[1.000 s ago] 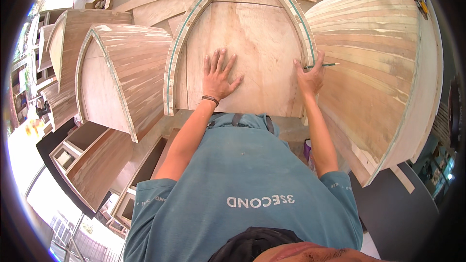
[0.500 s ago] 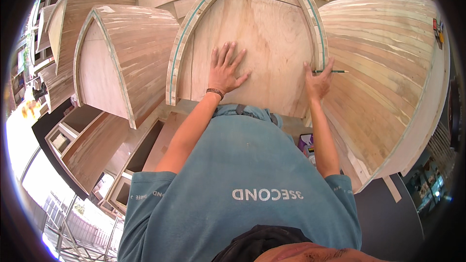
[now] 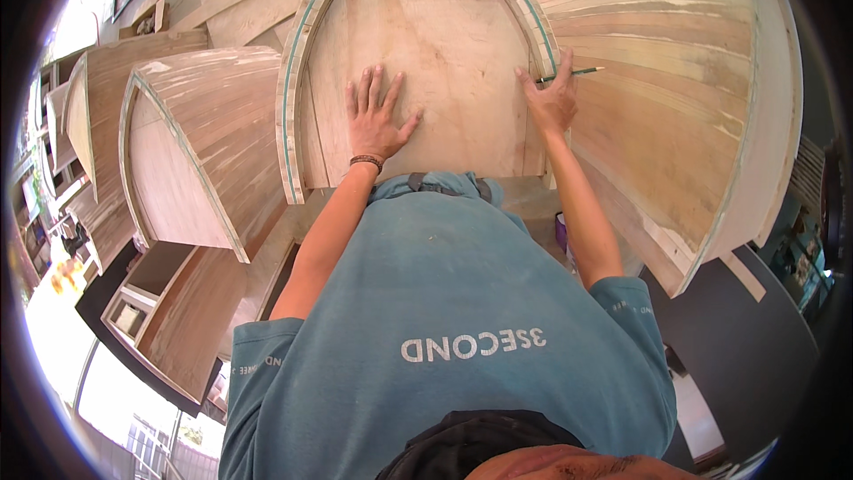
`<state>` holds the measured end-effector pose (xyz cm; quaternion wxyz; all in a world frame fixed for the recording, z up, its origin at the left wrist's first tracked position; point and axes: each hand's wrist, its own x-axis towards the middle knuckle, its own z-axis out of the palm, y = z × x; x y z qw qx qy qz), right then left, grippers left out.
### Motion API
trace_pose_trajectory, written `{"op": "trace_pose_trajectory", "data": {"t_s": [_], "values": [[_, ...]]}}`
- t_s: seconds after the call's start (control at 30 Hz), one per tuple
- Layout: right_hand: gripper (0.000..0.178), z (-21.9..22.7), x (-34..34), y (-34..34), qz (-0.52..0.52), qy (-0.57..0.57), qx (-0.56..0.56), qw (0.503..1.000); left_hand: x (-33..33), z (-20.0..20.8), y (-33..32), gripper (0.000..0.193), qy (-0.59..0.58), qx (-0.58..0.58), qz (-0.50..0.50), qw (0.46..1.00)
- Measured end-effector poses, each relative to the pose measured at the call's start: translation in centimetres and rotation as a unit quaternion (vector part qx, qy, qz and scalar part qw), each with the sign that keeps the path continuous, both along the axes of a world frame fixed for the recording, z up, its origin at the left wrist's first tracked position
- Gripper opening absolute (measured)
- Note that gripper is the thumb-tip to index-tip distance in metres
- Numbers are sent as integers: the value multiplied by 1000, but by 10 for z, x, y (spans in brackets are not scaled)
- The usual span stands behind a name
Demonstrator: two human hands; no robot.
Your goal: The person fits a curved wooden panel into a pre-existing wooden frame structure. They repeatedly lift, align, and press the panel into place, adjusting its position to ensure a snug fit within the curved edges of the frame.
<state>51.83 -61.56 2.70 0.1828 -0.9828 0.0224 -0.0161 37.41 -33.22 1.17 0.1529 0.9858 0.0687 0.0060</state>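
Note:
A pointed-arch wooden piece stands before me, its flat panel [image 3: 444, 44] framed by a curved rim [image 3: 290, 116] of short wood blocks with a green line along it. My left hand [image 3: 377, 124] rests flat on the panel, fingers spread, a dark bracelet at its wrist. At the lower right part of the rim is my right hand [image 3: 552, 105]. A dark green pencil [image 3: 584, 71] is held between its fingers, pointing right, and the thumb reaches over the panel's side. The pencil's other end is partly covered by the fingers.
Close on the right stands a large planked wooden body [image 3: 657, 124]. Another arched wooden body [image 3: 178, 160] is on the left, with an open wooden frame [image 3: 169, 320] below it. Loose boards [image 3: 240, 13] lie on the floor behind. A dark board [image 3: 737, 356] is at lower right.
The whole view has shifted, so the arched piece and both hands appear further left and slightly higher. Against the piece, the hands stay in nearly the same places, the pencil still held.

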Motion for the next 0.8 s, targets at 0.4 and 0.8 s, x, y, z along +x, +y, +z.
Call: {"op": "trace_pose_trajectory", "data": {"t_s": [0.4, 0.8], "values": [[104, 10, -1, -5, 3, 16, 43, 999, -6, -3, -2, 70, -42, 17, -16, 999], [102, 3, -3, -11, 17, -4, 61, 998, -10, -6, -1, 67, -39, 29, -17, 999]]}}
